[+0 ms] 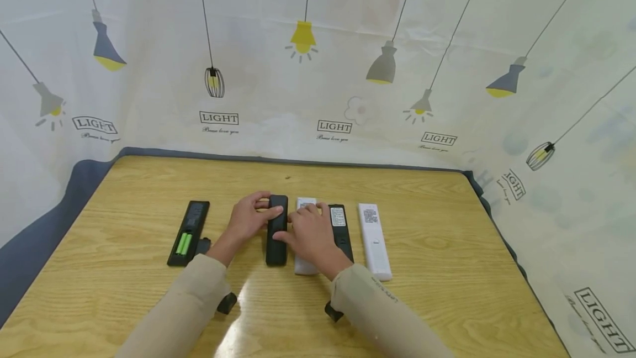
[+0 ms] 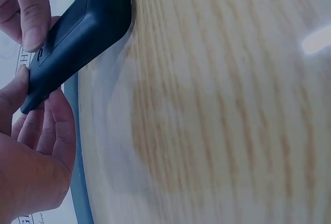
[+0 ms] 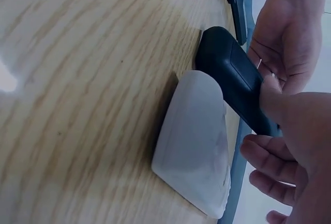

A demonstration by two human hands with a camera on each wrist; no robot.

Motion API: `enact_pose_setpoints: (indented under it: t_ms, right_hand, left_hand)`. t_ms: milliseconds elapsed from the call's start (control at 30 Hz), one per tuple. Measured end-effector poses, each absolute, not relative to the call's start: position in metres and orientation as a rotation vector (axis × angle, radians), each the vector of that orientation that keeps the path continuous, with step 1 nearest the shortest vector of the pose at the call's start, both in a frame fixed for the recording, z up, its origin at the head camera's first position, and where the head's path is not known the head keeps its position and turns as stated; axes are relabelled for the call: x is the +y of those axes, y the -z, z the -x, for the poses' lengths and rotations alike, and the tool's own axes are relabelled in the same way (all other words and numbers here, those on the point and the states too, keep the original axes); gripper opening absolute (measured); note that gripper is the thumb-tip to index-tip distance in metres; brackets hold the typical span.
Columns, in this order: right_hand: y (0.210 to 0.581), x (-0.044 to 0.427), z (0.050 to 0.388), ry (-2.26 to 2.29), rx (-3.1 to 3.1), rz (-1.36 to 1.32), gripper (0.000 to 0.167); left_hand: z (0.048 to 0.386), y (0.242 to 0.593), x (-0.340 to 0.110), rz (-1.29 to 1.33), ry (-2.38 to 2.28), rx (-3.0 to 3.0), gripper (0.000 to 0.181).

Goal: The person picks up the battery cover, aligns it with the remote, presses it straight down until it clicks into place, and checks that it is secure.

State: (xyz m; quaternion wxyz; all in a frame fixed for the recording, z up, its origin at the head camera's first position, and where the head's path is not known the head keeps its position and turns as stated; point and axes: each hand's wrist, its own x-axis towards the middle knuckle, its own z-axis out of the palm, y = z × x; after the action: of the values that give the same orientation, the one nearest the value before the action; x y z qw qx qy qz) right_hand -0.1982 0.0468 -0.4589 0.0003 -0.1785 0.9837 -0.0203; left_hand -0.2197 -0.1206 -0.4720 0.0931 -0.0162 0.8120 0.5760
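A black remote control [image 1: 276, 239] lies face down on the table, its far end tilted up in the wrist views. My left hand [image 1: 244, 220] grips that far end between thumb and fingers. From the other side, my right hand [image 1: 312, 233] holds it, the thumb pressing on its back near the battery cover [image 2: 67, 25] and the other fingers curled beside it. The cover sits in place on the back. Partly under my right hand, a white remote control [image 3: 189, 138] lies next to the black one.
To the left lies another black remote [image 1: 197, 214] with green batteries [image 1: 183, 243] in its uncovered compartment. A small dark piece [image 1: 203, 245] is beside it. At the right are a labelled black remote [image 1: 340, 231] and a white remote [image 1: 374, 236]. A printed cloth [image 1: 278, 137] rises behind the table.
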Motion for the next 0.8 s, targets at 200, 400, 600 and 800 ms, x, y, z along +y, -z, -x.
enact_pose_setpoints:
  t_ms: [200,400,600,800]
  right_hand:
    - [0.4592,0.0461,0.2031,0.122,3.090,0.539,0.048]
    - [0.4573,0.0473,0.2076,0.138,3.080,0.558,0.044]
    - [0.4567,0.0474,0.2078,0.104,3.068,0.552,0.042]
    - [0.4562,0.0466,0.2079,0.137,3.056,0.555,0.042]
  left_hand:
    - [0.2206,0.4719,-0.1196,0.034,-1.736,2.381,0.062]
    - [0.2226,0.4730,-0.1178,0.026,-1.740,2.373,0.063]
    - [0.2213,0.4740,-0.1182,0.040,-1.745,2.375,0.062]
    - [0.2210,0.4754,-0.1191,0.059,-1.752,2.383,0.061]
